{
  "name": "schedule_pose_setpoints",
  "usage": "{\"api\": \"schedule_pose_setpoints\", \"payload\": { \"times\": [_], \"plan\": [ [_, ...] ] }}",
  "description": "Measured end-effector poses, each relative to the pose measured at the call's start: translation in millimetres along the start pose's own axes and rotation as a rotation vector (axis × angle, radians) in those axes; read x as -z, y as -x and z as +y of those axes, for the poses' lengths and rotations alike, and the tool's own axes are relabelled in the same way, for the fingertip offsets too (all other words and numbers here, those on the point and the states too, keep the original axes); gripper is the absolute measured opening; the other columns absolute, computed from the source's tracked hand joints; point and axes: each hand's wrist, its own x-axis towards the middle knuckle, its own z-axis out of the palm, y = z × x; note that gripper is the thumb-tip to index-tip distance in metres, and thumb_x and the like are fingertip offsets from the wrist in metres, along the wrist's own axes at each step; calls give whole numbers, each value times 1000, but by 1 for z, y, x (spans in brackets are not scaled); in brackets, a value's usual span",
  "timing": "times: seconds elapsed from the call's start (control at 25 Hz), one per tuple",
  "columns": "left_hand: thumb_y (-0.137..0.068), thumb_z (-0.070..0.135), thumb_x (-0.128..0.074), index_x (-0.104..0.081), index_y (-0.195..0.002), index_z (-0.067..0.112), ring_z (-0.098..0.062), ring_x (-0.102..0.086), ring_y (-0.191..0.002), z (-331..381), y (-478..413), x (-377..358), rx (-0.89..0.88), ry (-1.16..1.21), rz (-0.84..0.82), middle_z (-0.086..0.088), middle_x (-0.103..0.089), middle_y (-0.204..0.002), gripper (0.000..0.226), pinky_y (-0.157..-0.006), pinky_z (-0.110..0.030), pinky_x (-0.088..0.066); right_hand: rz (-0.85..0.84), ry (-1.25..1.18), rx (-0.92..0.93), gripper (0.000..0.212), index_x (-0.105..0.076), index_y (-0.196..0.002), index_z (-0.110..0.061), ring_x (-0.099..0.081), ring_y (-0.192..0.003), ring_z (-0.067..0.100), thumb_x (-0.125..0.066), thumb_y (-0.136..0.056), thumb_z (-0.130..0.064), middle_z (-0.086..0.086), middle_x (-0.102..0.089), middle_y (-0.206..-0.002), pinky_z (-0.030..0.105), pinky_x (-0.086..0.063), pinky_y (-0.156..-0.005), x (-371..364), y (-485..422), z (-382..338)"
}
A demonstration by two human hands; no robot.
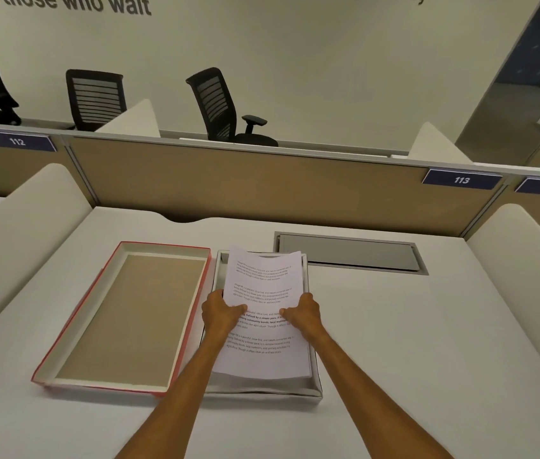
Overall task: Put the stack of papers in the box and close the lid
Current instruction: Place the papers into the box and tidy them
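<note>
Both hands grip the stack of papers from its sides, forearms reaching forward from the bottom of the frame, roughly parallel. Left hand clamps the left edge, thumb lying on the top sheet, the other fingers hidden under the stack. Right hand holds the right edge the same way — thumb on top, the remaining fingers out of sight below.

Stack: white sheets with several blocks of black printed text, one block in bold between the thumbs. Far end curls up slightly; near end fans out a little, showing sheet edges.

Position — stack sits over and inside the box, a shallow white tray, near end down within the walls, far end lifted above the far rim. Can't tell if the middle is resting on the box floor.

Lid lies inside-up just left of the box, touching or nearly so: red outer rim, white inner walls, brown cardboard bottom. Both on the white surface, with a grey cable hatch beyond the box to the right.
</note>
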Motion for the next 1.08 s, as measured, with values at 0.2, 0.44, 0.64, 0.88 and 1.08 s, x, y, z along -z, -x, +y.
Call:
{"api": "schedule_pose_setpoints", "payload": {
  "times": [0.2, 0.44, 0.64, 0.88, 1.08],
  "plan": [
    [-76, 12, -80, -66, -107, 5, -32, -71, -98, -13, -9, -3, 31, -11, -6, -15, -71, -119, 35, -71, -34, -57, -50, 11, -36, 24, -60, -109, 3, -67, -101, 33, -64, -87, -5, 19, -66, -115, 39, -57, -86, -9, -10, 5],
    [-77, 14, -80, -63, -110, 4, -33, -70, -101, -21, -15, -8, 68, -10, -6, -16, -69, -121, 38, -72, -34, -55, -79, 62, -39, 23, -58, -111, 6, -64, -105, 35, -58, -92, -5, 21, -65, -116, 42, -55, -92, -14, -18, 8],
    [-78, 14, -79, -63, -111, 3, -33, -70, -102, -21, -22, -10, 68, -16, -10, -16, -69, -122, 38, -77, -39, -56, -84, 78, -36, 19, -59, -109, 2, -66, -102, 33, -57, -94, -9, 19, -65, -114, 36, -56, -87, -16, -22, 7],
    [-79, 14, -78, -62, -111, 4, -34, -69, -102, -24, -26, -15, 88, -14, -17, -16, -69, -122, 38, -79, -40, -57, -88, 103, -37, 5, -51, -93, -9, -66, -100, 32, -56, -94, -10, 18, -65, -112, 27, -50, -73, -17, -26, 6],
    [-79, 14, -78, -63, -112, 3, -34, -69, -102, -28, -28, -17, 93, -6, -13, -16, -69, -122, 38, -80, -41, -57, -85, 116, -33, 6, -49, -92, -10, -66, -94, 30, -55, -95, -11, 18, -65, -111, 22, -48, -67, -19, -28, 6]
  ]
}}
